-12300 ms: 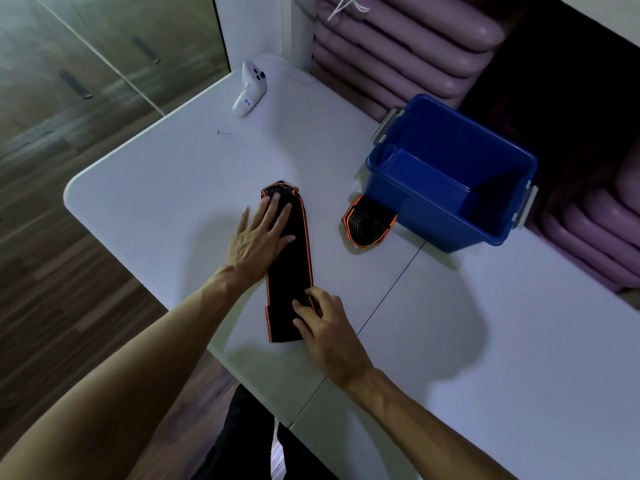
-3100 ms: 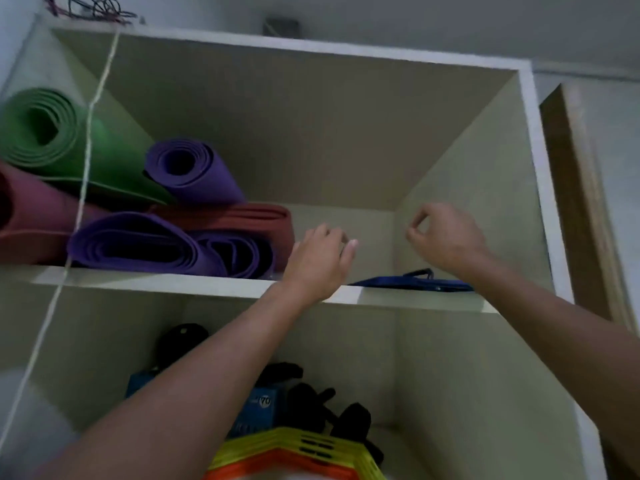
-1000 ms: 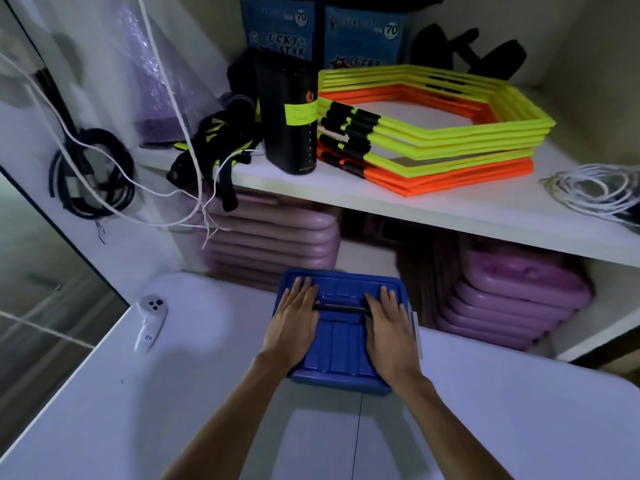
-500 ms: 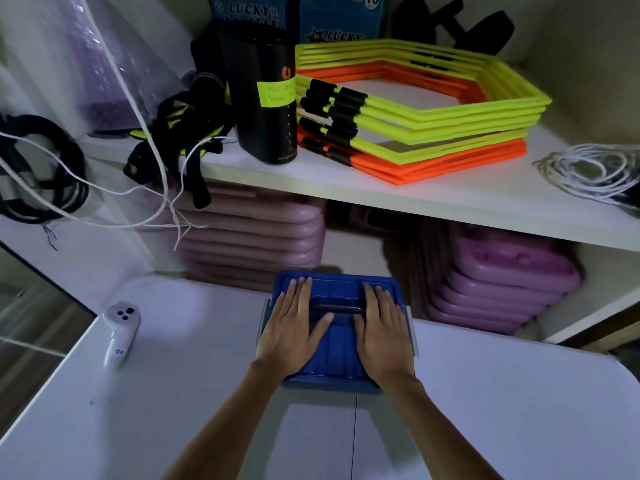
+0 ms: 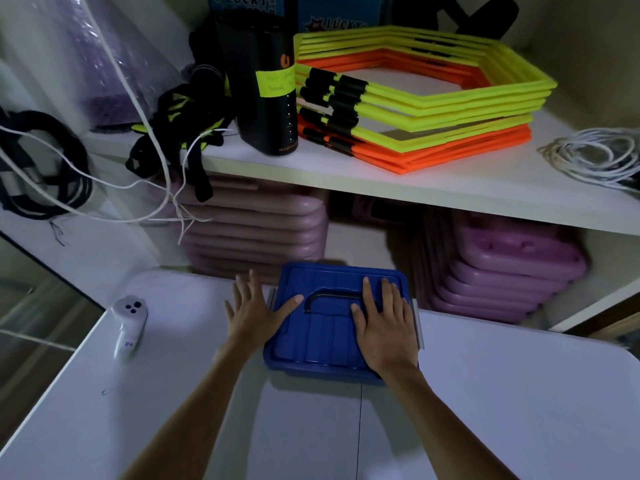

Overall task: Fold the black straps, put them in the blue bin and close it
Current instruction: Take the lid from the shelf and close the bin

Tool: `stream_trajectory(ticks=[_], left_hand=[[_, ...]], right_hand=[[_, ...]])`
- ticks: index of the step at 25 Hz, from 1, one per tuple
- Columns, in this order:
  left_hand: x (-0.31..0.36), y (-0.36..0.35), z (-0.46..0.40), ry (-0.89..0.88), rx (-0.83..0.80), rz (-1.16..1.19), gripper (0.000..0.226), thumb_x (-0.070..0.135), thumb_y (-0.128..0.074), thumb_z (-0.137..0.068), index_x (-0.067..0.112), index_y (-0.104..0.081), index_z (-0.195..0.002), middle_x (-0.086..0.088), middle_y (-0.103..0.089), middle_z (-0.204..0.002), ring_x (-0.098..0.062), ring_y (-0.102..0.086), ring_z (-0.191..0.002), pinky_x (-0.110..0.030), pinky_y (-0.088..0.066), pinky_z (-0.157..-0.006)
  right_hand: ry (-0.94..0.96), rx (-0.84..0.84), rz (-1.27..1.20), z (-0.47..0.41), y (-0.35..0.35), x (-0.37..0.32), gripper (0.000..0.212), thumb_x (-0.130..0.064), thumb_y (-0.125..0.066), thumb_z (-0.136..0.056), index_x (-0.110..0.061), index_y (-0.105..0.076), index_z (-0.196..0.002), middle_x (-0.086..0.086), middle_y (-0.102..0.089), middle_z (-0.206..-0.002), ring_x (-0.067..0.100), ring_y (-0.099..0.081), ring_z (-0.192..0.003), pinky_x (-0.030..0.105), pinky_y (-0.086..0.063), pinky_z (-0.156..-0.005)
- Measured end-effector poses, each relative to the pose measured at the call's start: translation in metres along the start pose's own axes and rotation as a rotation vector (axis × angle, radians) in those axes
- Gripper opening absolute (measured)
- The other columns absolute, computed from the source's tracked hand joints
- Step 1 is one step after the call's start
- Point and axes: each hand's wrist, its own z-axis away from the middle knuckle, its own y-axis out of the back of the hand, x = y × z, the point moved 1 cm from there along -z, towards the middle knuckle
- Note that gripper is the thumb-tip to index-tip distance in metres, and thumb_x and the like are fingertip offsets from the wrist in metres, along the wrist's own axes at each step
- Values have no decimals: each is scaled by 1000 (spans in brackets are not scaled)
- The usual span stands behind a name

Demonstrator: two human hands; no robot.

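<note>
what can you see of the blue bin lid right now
The blue bin lid looks like glossy moulded plastic, rectangular with rounded corners, a raised rim and ribbed channels towards its near edge. A dark handle lies flat in a recess across it. The lid sits level on the bin, which stands on the white table in front of the shelves. The right hand rests flat on its right part; the left hand is over the left edge, thumb on the lid. A grey latch shows at the right side.
</note>
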Motion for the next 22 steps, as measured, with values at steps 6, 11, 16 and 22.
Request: stream_trajectory(ticks=[6,11,16,22], left_hand=[[15,-1,10,-220,-163,581,65,40,-53,-93,25,-22,-148,-5,-41,-148,-22,-45,-132,-41,-42,-107],[29,-20,25,-249,86,-98,78,53,-26,-96,8,9,-150,-21,12,-158,-34,9,-148,-43,-4,-121],[33,-24,34,-319,123,-313,92,71,3,-81,11,10,-151,-23,18,-157,-35,17,-146,-44,2,-121],[28,-28,29,-357,154,-380,84,67,6,-85,14,12,-150,-19,19,-158,-32,22,-145,-48,6,-121]], right_hand=[[14,-2,18,-1,-4,1,76,-57,16,-90,-25,1,-156,10,-1,-165,25,1,-152,40,1,-121],[8,-16,15,0,-4,0,81,-58,26,-85,-25,5,-156,9,3,-165,25,5,-152,40,3,-121],[39,-90,9,-2,3,2,86,-65,25,-81,-25,9,-155,8,16,-162,27,9,-152,41,8,-119],[-429,-70,-474,7,20,39,119,-83,-57,-68,-30,3,-156,10,0,-164,30,-6,-151,50,-11,-122]])
